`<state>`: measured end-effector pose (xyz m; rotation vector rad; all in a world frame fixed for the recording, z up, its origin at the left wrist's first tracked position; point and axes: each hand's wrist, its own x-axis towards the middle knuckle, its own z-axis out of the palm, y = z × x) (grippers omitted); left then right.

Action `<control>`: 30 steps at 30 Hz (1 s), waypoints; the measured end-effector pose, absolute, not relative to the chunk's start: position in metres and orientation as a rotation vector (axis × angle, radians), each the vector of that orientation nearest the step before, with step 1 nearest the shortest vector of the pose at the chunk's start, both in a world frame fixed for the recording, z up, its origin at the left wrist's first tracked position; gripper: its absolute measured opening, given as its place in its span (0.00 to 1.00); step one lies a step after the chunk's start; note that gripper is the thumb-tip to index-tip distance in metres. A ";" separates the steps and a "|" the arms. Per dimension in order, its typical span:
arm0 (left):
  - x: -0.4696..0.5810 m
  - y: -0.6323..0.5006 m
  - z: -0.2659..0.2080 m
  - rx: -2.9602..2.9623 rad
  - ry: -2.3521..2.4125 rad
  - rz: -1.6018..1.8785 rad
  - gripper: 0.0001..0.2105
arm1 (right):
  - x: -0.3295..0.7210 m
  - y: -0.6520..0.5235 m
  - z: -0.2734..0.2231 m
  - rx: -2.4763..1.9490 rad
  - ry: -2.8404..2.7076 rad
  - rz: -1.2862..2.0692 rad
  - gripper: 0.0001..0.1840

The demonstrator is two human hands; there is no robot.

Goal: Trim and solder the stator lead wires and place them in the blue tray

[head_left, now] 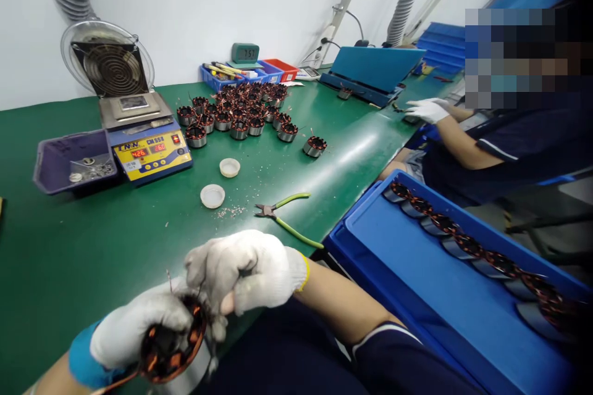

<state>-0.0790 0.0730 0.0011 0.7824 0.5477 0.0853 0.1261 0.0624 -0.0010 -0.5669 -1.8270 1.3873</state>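
Note:
At the table's near edge, a motor stator [191, 372] with copper windings and a silver ring is gripped in my left hand [136, 324], its thumb bent over into the core. A thin wire stands up from the winding, and a copper lead trails off lower left. My right hand [252, 265], in a white glove with a bare fingertip showing, has its fingers pinched together at the stator's far rim. What lies between those fingers is too small and blurred to make out. Beyond the hands, green-handled side cutters [266, 211] lie with their handles spread, beside wire scraps.
Many stators [250, 108] crowd the green table behind two small white dishes [212, 196]. A solder pot [151, 151] and purple bin [76, 163] stand left. At right, a blue tray [417, 284] holds a row of stators; a gloved co-worker [428, 111] sits beyond.

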 end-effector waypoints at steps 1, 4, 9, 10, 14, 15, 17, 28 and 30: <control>-0.082 0.074 0.004 0.782 0.500 -0.008 0.12 | 0.125 0.063 0.000 -0.537 -1.800 1.410 0.25; -0.086 0.075 0.007 0.850 0.512 -0.116 0.12 | 0.133 0.066 0.007 -0.518 -1.513 1.187 0.30; -0.079 0.074 -0.002 0.870 0.650 0.126 0.10 | 0.194 0.057 0.021 -1.125 -1.737 0.595 0.11; -0.077 0.074 -0.004 0.865 0.679 0.166 0.10 | 0.208 0.052 0.022 -1.335 -1.885 0.510 0.11; -0.070 0.074 -0.009 0.798 0.742 0.297 0.12 | 0.239 0.024 0.009 -2.009 -2.161 0.325 0.24; -0.068 0.074 -0.010 0.771 0.760 0.336 0.13 | 0.239 0.016 0.003 -2.068 -2.177 0.302 0.25; -0.066 0.075 -0.012 0.723 0.784 0.394 0.15 | 0.232 0.003 -0.011 -2.057 -2.188 0.239 0.23; -0.070 0.081 -0.017 0.735 0.810 0.315 0.14 | 0.246 0.020 -0.015 -2.107 -2.312 0.311 0.56; -0.070 0.080 -0.016 0.731 0.815 0.293 0.13 | 0.248 0.021 -0.006 -2.156 -2.334 0.385 0.52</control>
